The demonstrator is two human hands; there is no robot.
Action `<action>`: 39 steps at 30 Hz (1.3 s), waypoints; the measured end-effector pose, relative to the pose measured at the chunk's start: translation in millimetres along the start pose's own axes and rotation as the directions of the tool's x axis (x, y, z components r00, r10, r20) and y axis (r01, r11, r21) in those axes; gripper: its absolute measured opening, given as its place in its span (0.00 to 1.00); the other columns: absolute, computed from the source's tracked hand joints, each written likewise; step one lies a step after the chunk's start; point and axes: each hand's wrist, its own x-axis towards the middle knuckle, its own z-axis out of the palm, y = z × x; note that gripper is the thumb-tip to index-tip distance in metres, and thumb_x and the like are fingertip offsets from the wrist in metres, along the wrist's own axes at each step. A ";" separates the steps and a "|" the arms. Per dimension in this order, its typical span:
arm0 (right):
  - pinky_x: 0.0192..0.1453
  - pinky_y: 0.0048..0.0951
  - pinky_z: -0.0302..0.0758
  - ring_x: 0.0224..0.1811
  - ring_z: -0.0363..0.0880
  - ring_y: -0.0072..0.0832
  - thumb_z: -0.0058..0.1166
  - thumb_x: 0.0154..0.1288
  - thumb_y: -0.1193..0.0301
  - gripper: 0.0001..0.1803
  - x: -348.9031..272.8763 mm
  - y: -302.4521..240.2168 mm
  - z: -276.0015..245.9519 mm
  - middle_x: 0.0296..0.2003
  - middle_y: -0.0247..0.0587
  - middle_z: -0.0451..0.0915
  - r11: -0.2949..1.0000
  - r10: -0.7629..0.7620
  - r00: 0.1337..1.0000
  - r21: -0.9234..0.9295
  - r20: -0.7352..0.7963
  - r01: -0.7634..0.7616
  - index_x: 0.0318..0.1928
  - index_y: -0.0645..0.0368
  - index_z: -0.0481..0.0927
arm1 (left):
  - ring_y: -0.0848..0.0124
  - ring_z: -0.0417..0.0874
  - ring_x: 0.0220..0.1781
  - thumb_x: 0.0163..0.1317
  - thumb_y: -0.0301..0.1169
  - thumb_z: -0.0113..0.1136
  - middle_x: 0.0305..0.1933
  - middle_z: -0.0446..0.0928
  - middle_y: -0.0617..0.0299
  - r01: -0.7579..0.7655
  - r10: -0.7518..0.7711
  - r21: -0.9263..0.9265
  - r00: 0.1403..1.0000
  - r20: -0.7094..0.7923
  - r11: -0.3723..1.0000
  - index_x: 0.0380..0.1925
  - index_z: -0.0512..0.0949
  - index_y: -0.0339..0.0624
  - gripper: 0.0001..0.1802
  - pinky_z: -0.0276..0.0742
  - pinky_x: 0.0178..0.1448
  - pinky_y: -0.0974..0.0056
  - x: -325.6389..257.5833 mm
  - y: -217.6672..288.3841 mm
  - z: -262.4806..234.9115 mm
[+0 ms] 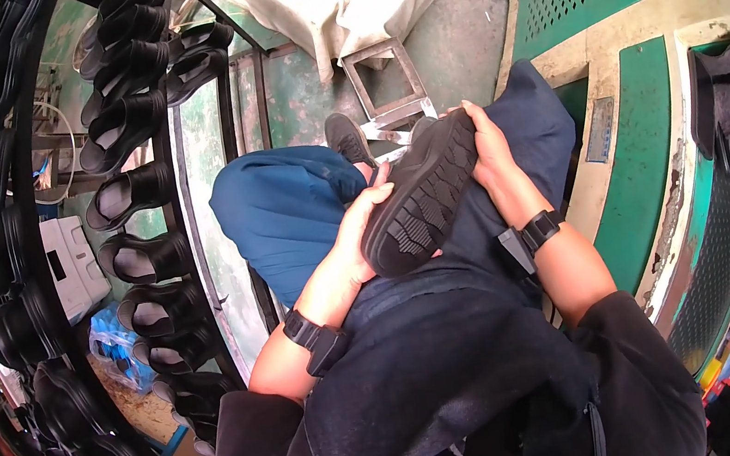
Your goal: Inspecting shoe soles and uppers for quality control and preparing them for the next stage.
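Note:
A black shoe (pixel 421 192) lies across my lap with its ridged sole turned up, its near end tilted down to the left. My left hand (pixel 363 226) grips the near left side, fingers wrapped round under the shoe. Along the far right edge, my right hand (pixel 488 147) is closed on the other end, thumb against the sole's rim. The shoe's upper faces away and is mostly hidden. Both wrists carry black strapped devices. A dark blue apron (pixel 442 376) covers my lap beneath the shoe.
On the left stands a dark metal rack (pixel 38 227) with rows of black shoes (pixel 136 193). A bag of blue items (pixel 120 342) sits behind it. Ahead are a metal frame stool (pixel 386 80) and a draped pale cloth (pixel 307 12). To the right runs a green and cream machine (pixel 633 144).

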 end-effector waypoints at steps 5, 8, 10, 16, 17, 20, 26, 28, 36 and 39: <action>0.49 0.39 0.84 0.39 0.86 0.37 0.50 0.74 0.58 0.17 8.9 17.8 15.1 0.36 0.45 0.85 1.000 -0.022 1.000 0.013 0.000 0.022 0.40 0.60 0.80 | 0.43 0.75 0.67 0.70 0.39 0.51 0.78 0.58 0.51 -0.074 0.083 0.100 0.992 -0.090 0.992 0.79 0.43 0.77 0.42 0.70 0.56 0.16 -19.7 9.2 13.9; 0.50 0.38 0.83 0.39 0.85 0.37 0.49 0.74 0.57 0.18 10.5 28.0 19.6 0.36 0.44 0.85 0.999 0.009 0.999 0.050 0.032 -0.011 0.39 0.60 0.80 | 0.43 0.74 0.68 0.69 0.37 0.52 0.78 0.58 0.51 -0.098 0.115 0.123 0.984 -0.134 0.988 0.80 0.40 0.74 0.45 0.70 0.55 0.15 -32.0 8.6 14.7; 0.50 0.37 0.83 0.39 0.85 0.36 0.49 0.74 0.56 0.18 8.0 30.9 19.9 0.37 0.44 0.85 0.999 0.008 0.999 0.046 0.040 -0.010 0.39 0.60 0.80 | 0.51 0.81 0.60 0.69 0.38 0.56 0.73 0.66 0.48 -0.128 0.134 0.102 0.989 -0.057 0.987 0.80 0.42 0.76 0.46 0.79 0.59 0.34 -37.0 4.8 11.9; 0.53 0.29 0.76 0.44 0.80 0.27 0.54 0.73 0.63 0.14 -6.6 22.8 30.1 0.40 0.38 0.84 0.948 -0.130 0.991 -0.289 0.032 0.134 0.43 0.62 0.83 | 0.66 0.49 0.83 0.69 0.37 0.52 0.84 0.41 0.55 -0.206 0.393 0.759 0.917 -0.071 0.618 0.79 0.51 0.45 0.40 0.56 0.78 0.61 -12.0 36.8 16.8; 0.53 0.28 0.75 0.45 0.79 0.26 0.55 0.73 0.64 0.14 -10.4 20.1 33.0 0.40 0.37 0.84 0.929 -0.146 0.986 -0.331 0.081 0.165 0.43 0.62 0.84 | 0.67 0.57 0.80 0.70 0.39 0.53 0.83 0.49 0.56 -0.294 0.440 0.800 0.897 0.041 0.523 0.78 0.54 0.44 0.39 0.62 0.75 0.60 0.5 49.9 19.0; 0.53 0.28 0.74 0.44 0.79 0.25 0.51 0.74 0.63 0.15 -16.3 15.1 38.9 0.40 0.37 0.84 0.880 -0.166 0.984 -0.441 0.062 0.176 0.40 0.63 0.84 | 0.68 0.74 0.61 0.73 0.48 0.50 0.66 0.71 0.58 -0.182 0.390 0.872 0.921 -0.011 0.455 0.72 0.65 0.44 0.32 0.72 0.61 0.59 51.5 65.6 15.2; 0.53 0.33 0.78 0.42 0.83 0.34 0.48 0.73 0.55 0.23 -8.0 23.1 27.2 0.38 0.44 0.85 0.922 -0.165 0.986 -0.359 -0.032 0.143 0.37 0.63 0.83 | 0.54 0.72 0.71 0.77 0.51 0.40 0.65 0.76 0.44 -0.061 0.437 0.998 0.898 0.044 0.025 0.62 0.76 0.40 0.30 0.64 0.74 0.57 100.3 59.6 -35.3; 0.55 0.32 0.76 0.43 0.82 0.33 0.49 0.73 0.54 0.24 -1.7 24.5 20.6 0.39 0.44 0.85 0.932 -0.115 0.987 -0.355 -0.111 0.069 0.37 0.64 0.84 | 0.51 0.68 0.74 0.77 0.52 0.39 0.69 0.73 0.43 -0.096 0.429 0.995 0.900 0.078 0.021 0.63 0.76 0.39 0.32 0.60 0.77 0.56 98.4 59.8 -39.4; 0.54 0.31 0.77 0.43 0.83 0.32 0.52 0.74 0.57 0.21 -7.1 18.2 26.7 0.38 0.44 0.85 0.969 -0.008 0.999 -0.246 0.035 0.016 0.38 0.65 0.85 | 0.59 0.33 0.87 0.76 0.58 0.37 0.86 0.38 0.53 -0.052 0.302 0.977 0.953 -0.014 0.209 0.80 0.53 0.54 0.38 0.31 0.84 0.55 75.9 61.4 -3.0; 0.50 0.33 0.80 0.42 0.83 0.32 0.52 0.74 0.58 0.18 -12.5 19.5 32.0 0.38 0.43 0.84 0.986 -0.037 0.993 -0.160 0.110 0.054 0.38 0.62 0.82 | 0.58 0.31 0.86 0.75 0.57 0.37 0.85 0.36 0.50 -0.134 0.283 0.966 0.957 0.068 0.221 0.79 0.55 0.50 0.39 0.31 0.85 0.55 81.6 62.0 -7.2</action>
